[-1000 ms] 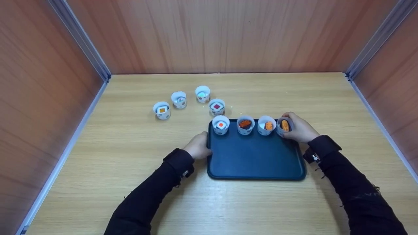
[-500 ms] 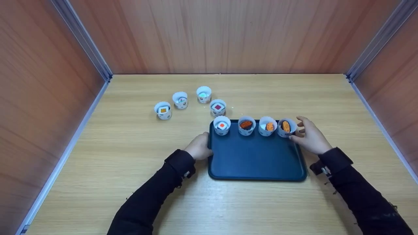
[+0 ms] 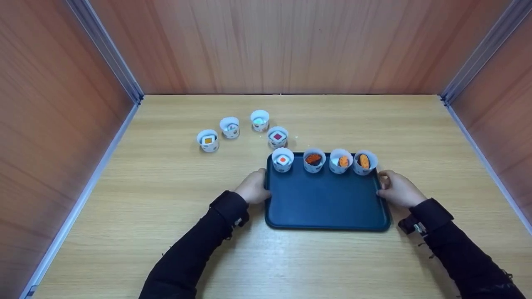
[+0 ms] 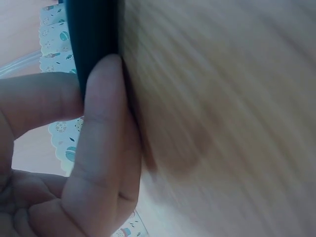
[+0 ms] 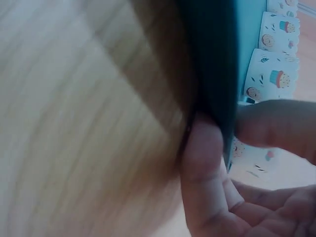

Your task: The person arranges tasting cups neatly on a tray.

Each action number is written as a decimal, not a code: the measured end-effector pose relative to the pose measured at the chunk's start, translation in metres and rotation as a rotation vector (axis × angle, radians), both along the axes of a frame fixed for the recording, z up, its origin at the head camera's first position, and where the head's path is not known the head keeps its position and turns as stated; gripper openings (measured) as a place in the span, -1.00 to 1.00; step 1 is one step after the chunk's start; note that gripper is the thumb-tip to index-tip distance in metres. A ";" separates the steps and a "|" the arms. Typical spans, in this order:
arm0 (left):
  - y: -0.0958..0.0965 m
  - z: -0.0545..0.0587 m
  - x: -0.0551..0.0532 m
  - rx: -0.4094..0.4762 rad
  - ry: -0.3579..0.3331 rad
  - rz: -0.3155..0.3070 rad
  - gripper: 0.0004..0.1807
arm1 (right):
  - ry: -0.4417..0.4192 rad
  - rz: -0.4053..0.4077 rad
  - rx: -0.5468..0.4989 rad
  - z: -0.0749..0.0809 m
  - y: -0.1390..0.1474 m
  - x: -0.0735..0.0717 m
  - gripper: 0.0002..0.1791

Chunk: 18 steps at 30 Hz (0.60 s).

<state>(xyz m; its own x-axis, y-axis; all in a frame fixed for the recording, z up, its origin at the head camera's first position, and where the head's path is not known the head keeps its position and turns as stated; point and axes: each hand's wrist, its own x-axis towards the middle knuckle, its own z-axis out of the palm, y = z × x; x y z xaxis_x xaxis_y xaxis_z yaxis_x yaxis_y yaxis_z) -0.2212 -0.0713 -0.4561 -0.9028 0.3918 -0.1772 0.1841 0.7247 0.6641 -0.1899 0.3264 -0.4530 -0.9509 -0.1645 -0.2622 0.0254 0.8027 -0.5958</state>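
A dark blue-green tray (image 3: pixel 324 203) lies on the wooden table. My left hand (image 3: pixel 252 187) grips its left edge; in the left wrist view, thumb and fingers pinch the tray rim (image 4: pixel 94 34) from both faces. At the right edge my right hand (image 3: pixel 400 190) does the same, its fingertips under the rim (image 5: pixel 212 64) and its thumb over it. Along the tray's far side stand paper cups in a row: one with a white, orange-dotted piece (image 3: pixel 282 168), one with a dark orange-red piece (image 3: pixel 314 169), and two with orange pieces (image 3: pixel 338 170), the last at the right corner (image 3: pixel 362 171).
Beyond the tray's far left corner, more paper cups stand on the table (image 3: pixel 166 207): one with a magenta diamond (image 3: pixel 277 145), one with pale green content (image 3: pixel 260 128), one whitish inside (image 3: pixel 231 135), one with a yellow square (image 3: pixel 209 148). Wooden panels (image 3: pixel 286 50) enclose the table.
My right hand has let go of the rightmost cup, leaving it on the tray, and moved down to grip the tray's right edge. My left hand has kept its hold on the left edge.
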 end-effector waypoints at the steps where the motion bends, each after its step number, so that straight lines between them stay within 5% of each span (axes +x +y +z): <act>1: 0.000 0.000 0.000 0.002 -0.004 0.003 -0.47 | -0.007 0.003 0.002 0.000 0.000 -0.001 -0.30; 11: -0.004 0.002 0.002 0.019 -0.053 0.037 -0.35 | -0.031 0.027 -0.016 0.000 0.001 -0.003 -0.39; 18: -0.012 0.008 -0.002 -0.048 -0.071 0.072 -0.38 | -0.034 0.030 -0.046 -0.002 0.001 -0.003 -0.40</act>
